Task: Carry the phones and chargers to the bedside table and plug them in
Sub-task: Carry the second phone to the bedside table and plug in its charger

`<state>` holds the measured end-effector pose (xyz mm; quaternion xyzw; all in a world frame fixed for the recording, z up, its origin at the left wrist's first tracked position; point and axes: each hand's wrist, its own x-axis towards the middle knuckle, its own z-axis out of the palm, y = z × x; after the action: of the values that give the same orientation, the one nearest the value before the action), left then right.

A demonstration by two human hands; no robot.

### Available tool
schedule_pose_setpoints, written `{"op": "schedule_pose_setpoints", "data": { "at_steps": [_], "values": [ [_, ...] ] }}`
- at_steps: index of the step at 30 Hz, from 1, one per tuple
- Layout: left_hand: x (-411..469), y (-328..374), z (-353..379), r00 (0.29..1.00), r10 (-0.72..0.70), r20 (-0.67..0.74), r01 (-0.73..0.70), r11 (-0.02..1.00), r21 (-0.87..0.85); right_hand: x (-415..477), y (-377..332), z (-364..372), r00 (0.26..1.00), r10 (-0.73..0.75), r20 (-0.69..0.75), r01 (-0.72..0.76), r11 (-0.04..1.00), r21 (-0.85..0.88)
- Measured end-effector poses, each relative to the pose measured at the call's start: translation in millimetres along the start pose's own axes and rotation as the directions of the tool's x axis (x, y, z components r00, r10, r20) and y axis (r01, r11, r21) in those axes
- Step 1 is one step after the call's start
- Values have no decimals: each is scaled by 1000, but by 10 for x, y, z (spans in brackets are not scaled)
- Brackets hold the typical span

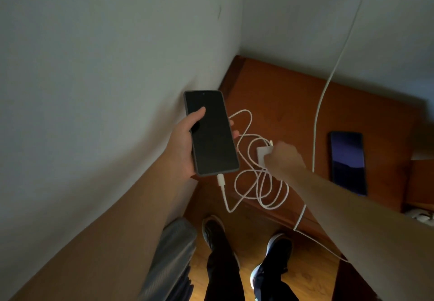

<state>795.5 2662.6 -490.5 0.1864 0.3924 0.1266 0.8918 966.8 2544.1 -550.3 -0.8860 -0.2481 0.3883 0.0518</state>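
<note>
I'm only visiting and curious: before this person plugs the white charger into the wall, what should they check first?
1. Phone held securely in the left hand: ok.
2. White cable seated in that phone's bottom port: ok.
3. Charger brick gripped by the right hand: ok.
4. Cable free of tangles: not ok, it hangs in crossed loops.
5. Free wall socket within reach: cannot tell, none is in view.
6. Second phone on the bedside table joined to the long cable: cannot tell.
</note>
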Motion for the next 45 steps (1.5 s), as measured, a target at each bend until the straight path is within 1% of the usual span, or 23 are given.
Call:
{"op": "schedule_pose_setpoints", "data": {
  "at_steps": [2,6,9,12,14,16,20,25,27,29,32,34,36,38,40,41,43,45],
  "values": [
    [-23,-2,-67,1000,-12,-15,12,1000,4,87,-29,13,999,53,3,-53,989,140],
    [-71,-29,-123,1000,-20,-1,20,1000,9,136,8,55,996,66,60,-78,971,226],
    [-96,-34,-110,997,-73,27,72,997,42,174,75,106,990,95,107,-124,942,311],
    [-95,-28,-90,992,-114,56,106,985,133,202,75,140,993,82,80,-99,964,245],
    [-82,-32,-89,993,-113,44,103,977,186,225,35,182,995,76,60,-87,973,212],
    [-74,-42,-99,994,-104,26,96,973,208,250,-28,230,995,85,58,-97,966,241],
    [-76,-68,-122,998,-56,3,54,971,233,261,-125,262,985,144,93,-167,925,342],
    [-73,-103,-145,998,-48,-38,55,975,216,230,-40,221,986,122,110,-153,928,340],
    [-50,-116,-161,997,-49,-55,59,977,205,172,10,136,995,86,50,-97,947,306],
    [-13,-143,-174,995,-50,-85,67,975,211,86,12,-10,999,3,-41,7,971,239],
    [47,-219,-181,989,-51,-137,86,959,269,-82,-86,-316,978,-127,-164,148,981,122],
    [76,-274,-183,989,-50,-142,87,958,273,-221,-171,-549,955,-209,-209,219,976,21],
    [126,-331,-199,989,-46,-140,84,957,279,-376,-221,-791,920,-297,-255,291,955,-62],
    [186,-385,-208,984,-38,-176,91,949,302,-519,-220,-1014,855,-385,-348,376,922,-96],
    [267,-450,-222,977,-32,-211,103,936,336,-637,-217,-1207,776,-437,-455,448,890,-90],
    [312,-487,-218,975,-29,-220,108,929,353,-679,-226,-1284,749,-445,-491,477,876,-67],
    [404,-573,-202,970,-35,-240,130,912,389,-735,-244,-1388,719,-461,-520,506,860,-62],
    [490,-662,-190,962,-50,-267,162,894,417,-758,-223,-1447,695,-489,-527,492,858,-147]
  ]
}}
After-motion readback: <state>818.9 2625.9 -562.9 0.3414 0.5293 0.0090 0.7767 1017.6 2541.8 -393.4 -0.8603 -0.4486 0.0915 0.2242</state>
